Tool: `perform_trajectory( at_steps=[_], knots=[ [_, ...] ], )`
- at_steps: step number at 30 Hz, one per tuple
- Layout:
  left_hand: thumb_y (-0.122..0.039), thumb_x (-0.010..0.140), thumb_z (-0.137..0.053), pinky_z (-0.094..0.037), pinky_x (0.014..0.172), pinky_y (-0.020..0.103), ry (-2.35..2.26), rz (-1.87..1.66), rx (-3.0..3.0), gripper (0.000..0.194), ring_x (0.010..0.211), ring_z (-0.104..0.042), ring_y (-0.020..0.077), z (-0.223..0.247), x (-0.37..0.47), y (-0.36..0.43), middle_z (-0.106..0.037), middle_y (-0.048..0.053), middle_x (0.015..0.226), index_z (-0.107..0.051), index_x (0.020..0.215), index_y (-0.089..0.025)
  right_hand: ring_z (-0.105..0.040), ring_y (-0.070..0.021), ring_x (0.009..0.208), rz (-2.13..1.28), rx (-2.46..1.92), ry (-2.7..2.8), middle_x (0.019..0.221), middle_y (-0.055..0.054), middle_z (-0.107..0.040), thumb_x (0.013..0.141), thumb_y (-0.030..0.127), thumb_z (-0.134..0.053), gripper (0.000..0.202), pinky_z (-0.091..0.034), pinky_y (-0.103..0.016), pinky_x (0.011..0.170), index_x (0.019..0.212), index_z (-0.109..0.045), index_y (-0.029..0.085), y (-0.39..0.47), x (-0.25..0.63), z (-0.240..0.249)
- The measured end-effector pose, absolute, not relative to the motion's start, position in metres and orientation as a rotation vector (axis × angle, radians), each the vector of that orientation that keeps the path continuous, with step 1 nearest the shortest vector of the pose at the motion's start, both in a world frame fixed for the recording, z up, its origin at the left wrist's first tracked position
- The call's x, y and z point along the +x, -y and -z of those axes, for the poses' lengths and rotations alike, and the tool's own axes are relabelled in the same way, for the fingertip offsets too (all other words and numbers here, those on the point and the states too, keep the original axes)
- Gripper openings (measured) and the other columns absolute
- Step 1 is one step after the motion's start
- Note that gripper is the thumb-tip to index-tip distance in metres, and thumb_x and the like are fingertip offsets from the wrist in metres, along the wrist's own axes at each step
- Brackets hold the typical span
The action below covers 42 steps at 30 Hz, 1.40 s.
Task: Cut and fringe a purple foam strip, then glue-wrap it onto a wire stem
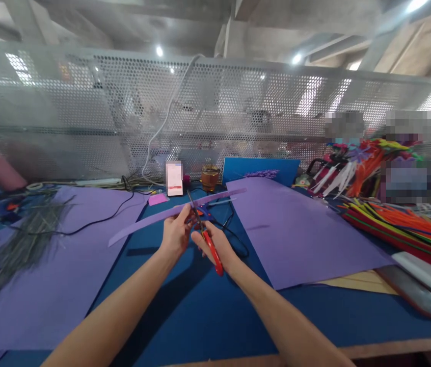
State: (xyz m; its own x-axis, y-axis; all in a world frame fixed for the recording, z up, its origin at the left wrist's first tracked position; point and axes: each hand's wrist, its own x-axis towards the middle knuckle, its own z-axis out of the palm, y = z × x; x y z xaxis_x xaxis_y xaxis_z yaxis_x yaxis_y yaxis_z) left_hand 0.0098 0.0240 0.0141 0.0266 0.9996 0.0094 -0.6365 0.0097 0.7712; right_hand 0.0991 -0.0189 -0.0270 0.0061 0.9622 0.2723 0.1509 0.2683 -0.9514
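Note:
A long, narrow purple strip (150,219) is pinched in my left hand (176,232), above the blue table. My right hand (217,244) holds red-handled scissors (212,251), their blades pointing up and away across the strip, just right of my left fingertips. The strip stretches out on both sides of the blades. Large purple sheets lie on either side of my hands, one at the left (58,275) and one at the right (295,229).
A lit phone (174,178) stands upright near the perforated divider (208,102), beside a glass of amber liquid (210,177). Dark thin stems (32,239) and a black cable lie at the left. Colourful pipe cleaners (410,229) and a flat dark device (414,290) are at the right.

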Motion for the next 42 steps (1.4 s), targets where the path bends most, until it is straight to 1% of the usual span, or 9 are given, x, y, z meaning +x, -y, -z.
perform_trajectory(
  at_steps=[4, 8, 11, 15, 19, 23, 31, 36, 42],
  knots=[
    [-0.033, 0.045, -0.078, -0.040, 0.048, 0.023, -0.678, -1.403, 0.743, 0.029, 0.047, -0.052, 0.0098, -0.012, 0.016, -0.026, -0.059, 0.001, 0.051, -0.061, 0.054, -0.011, -0.032, -0.0069, 0.039, -0.878, -1.136, 1.398, 0.048, 0.007, -0.036, 0.070, 0.046, -0.060, 0.030, -0.026, -0.021, 0.038, 0.079, -0.051, 0.019, 0.021, 0.103, 0.023],
    [-0.034, 0.044, -0.078, -0.039, 0.048, 0.023, -0.687, -1.415, 0.730, 0.031, 0.047, -0.052, 0.0097, -0.011, 0.021, -0.031, -0.058, 0.000, 0.050, -0.060, 0.054, -0.011, -0.030, -0.0075, 0.042, -0.851, -1.125, 1.379, 0.049, 0.007, -0.035, 0.068, 0.045, -0.062, 0.030, -0.026, -0.023, 0.042, 0.079, -0.050, 0.020, 0.021, 0.104, 0.018],
    [-0.033, 0.045, -0.077, -0.039, 0.048, 0.023, -0.652, -1.429, 0.736, 0.029, 0.047, -0.052, 0.0094, -0.011, 0.023, -0.033, -0.058, -0.001, 0.051, -0.061, 0.056, -0.012, -0.031, -0.0086, 0.043, -0.799, -1.147, 1.420, 0.050, 0.007, -0.036, 0.067, 0.044, -0.063, 0.031, -0.026, -0.024, 0.043, 0.083, -0.049, 0.022, 0.019, 0.105, 0.020],
    [-0.031, 0.048, -0.077, -0.040, 0.051, 0.024, -0.617, -1.419, 0.741, 0.027, 0.051, -0.054, 0.0103, -0.013, 0.022, -0.033, -0.060, 0.000, 0.053, -0.061, 0.058, -0.012, -0.034, -0.0103, 0.046, -0.700, -1.206, 1.480, 0.052, 0.007, -0.039, 0.064, 0.046, -0.065, 0.033, -0.030, -0.024, 0.046, 0.081, -0.046, 0.024, 0.017, 0.109, 0.025],
    [-0.032, 0.047, -0.077, -0.041, 0.052, 0.024, -0.621, -1.411, 0.741, 0.027, 0.052, -0.055, 0.0104, -0.014, 0.022, -0.032, -0.060, 0.001, 0.054, -0.062, 0.057, -0.011, -0.041, -0.0121, 0.054, -0.580, -1.253, 1.551, 0.059, 0.005, -0.046, 0.060, 0.044, -0.067, 0.038, -0.034, -0.025, 0.053, 0.084, -0.047, 0.022, 0.016, 0.111, 0.026],
    [-0.032, 0.047, -0.077, -0.042, 0.054, 0.024, -0.629, -1.412, 0.734, 0.028, 0.054, -0.056, 0.0111, -0.014, 0.021, -0.032, -0.062, 0.002, 0.056, -0.062, 0.058, -0.011, -0.043, -0.0140, 0.058, -0.470, -1.298, 1.588, 0.063, 0.003, -0.049, 0.061, 0.042, -0.068, 0.039, -0.036, -0.027, 0.058, 0.086, -0.048, 0.021, 0.017, 0.112, 0.023],
    [-0.031, 0.047, -0.078, -0.044, 0.058, 0.026, -0.597, -1.412, 0.745, 0.027, 0.056, -0.057, 0.0116, -0.014, 0.020, -0.031, -0.062, 0.001, 0.057, -0.063, 0.060, -0.012, -0.046, -0.0177, 0.063, -0.448, -1.303, 1.566, 0.065, 0.000, -0.051, 0.061, 0.042, -0.069, 0.039, -0.037, -0.030, 0.063, 0.088, -0.051, 0.022, 0.020, 0.112, 0.020],
    [-0.032, 0.048, -0.077, -0.044, 0.057, 0.026, -0.600, -1.385, 0.770, 0.027, 0.055, -0.057, 0.0120, -0.014, 0.020, -0.030, -0.062, 0.001, 0.057, -0.063, 0.059, -0.012, -0.046, -0.0186, 0.065, -0.429, -1.283, 1.535, 0.065, 0.000, -0.049, 0.062, 0.042, -0.068, 0.035, -0.037, -0.029, 0.061, 0.084, -0.050, 0.022, 0.021, 0.112, 0.019],
    [-0.033, 0.044, -0.078, -0.044, 0.052, 0.025, -0.641, -1.379, 0.794, 0.031, 0.053, -0.056, 0.0128, -0.015, 0.021, -0.026, -0.061, 0.003, 0.056, -0.063, 0.059, -0.011, -0.038, -0.0120, 0.049, -0.556, -1.247, 1.482, 0.053, 0.005, -0.040, 0.071, 0.038, -0.060, 0.023, -0.032, -0.026, 0.051, 0.080, -0.048, 0.020, 0.026, 0.109, 0.011]
  ],
)
